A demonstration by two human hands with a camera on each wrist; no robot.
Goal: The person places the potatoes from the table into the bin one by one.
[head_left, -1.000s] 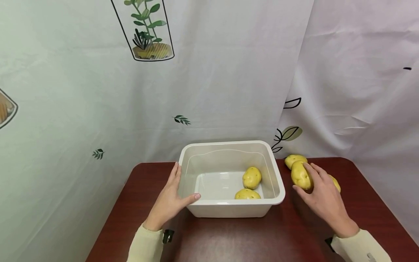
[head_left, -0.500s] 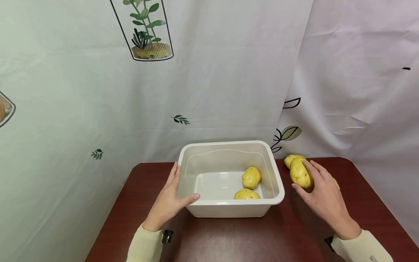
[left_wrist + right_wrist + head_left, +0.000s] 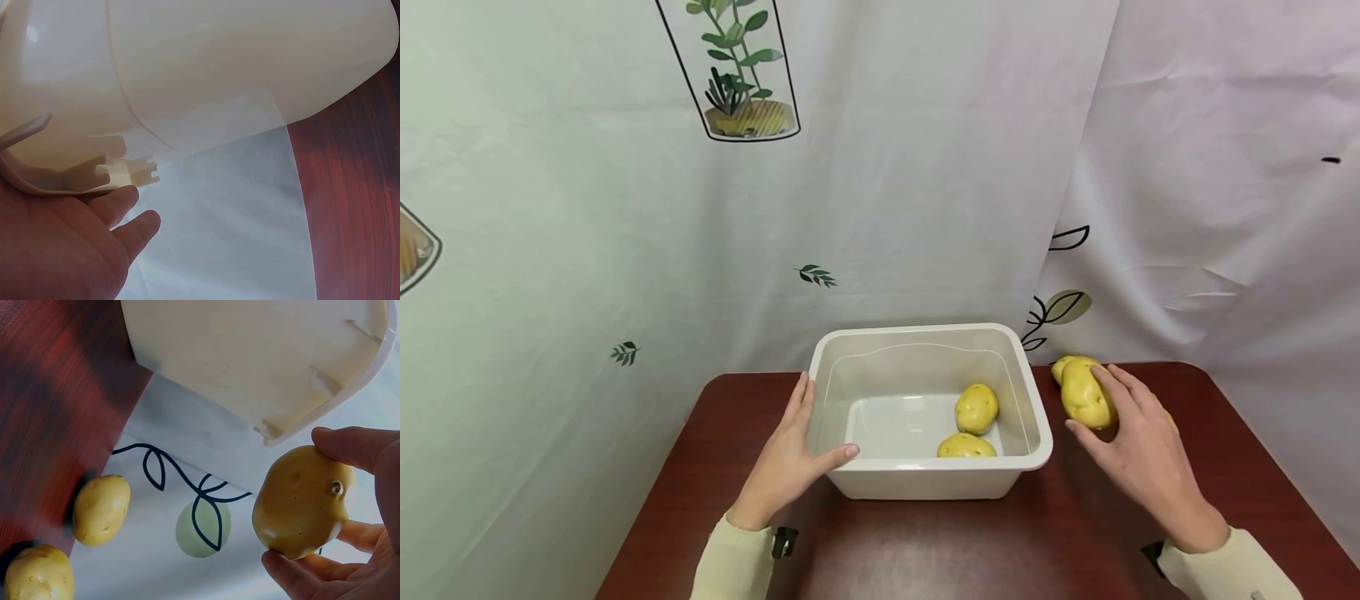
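Note:
A yellow potato (image 3: 1086, 395) is held in my right hand (image 3: 1142, 454), right of the tub and above the tabletop. In the right wrist view, thumb and fingertips grip opposite sides of this potato (image 3: 302, 503). My left hand (image 3: 786, 454) rests at the near left corner of a white plastic tub (image 3: 925, 482). Its fingers lie straight along the outer left side, and the thumb reaches over the front rim. In the left wrist view, the fingers (image 3: 117, 205) touch just under the rim. Two potatoes, one behind (image 3: 976, 408) and one in front (image 3: 967, 445), lie inside the tub at right.
Behind the held potato, another potato (image 3: 1063, 367) lies near the table's back edge. A further potato (image 3: 39, 575) is mostly hidden by the right hand in the head view. The dark red table (image 3: 925, 550) meets a printed white curtain (image 3: 917, 208) behind.
My right hand has shifted slightly left and up with the potato, covering more of the one behind it. The left hand and tub have stayed in place.

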